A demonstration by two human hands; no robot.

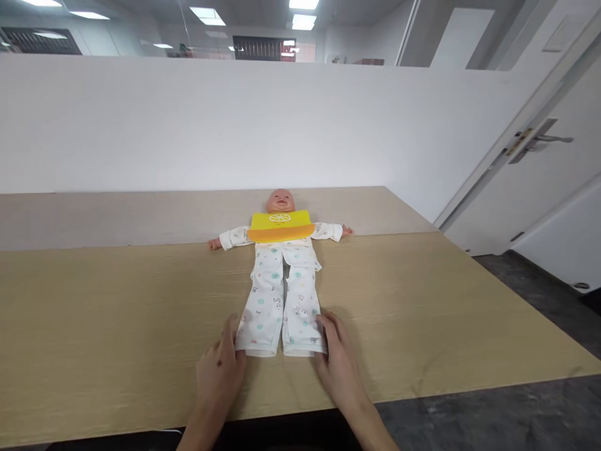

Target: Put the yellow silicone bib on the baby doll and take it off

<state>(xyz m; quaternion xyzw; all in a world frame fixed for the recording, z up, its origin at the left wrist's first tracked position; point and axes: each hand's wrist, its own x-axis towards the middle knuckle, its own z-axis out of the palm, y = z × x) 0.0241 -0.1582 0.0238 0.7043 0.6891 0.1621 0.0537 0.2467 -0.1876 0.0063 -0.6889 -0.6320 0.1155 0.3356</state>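
A baby doll (280, 201) lies on its back, head toward the wall, arms stretched out sideways. Over its chest is a yellow bib (282, 219) with a white citrus-slice print and an orange lower pocket. White patterned baby trousers (300, 294) cover the legs, their hems toward me; the feet do not show. My left hand (218, 369) holds the outer edge of the left trouser hem, fingers bent around it. At the opposite hem, my right hand (340, 363) has its fingers on the cloth and its thumb by the lower corner.
The doll lies on a wood-coloured table (141, 313), with a paler strip (117, 216) along the back. A white partition wall (211, 125) with glass above stands behind. A white door (554, 188) with a metal handle is at the right, above dark floor.
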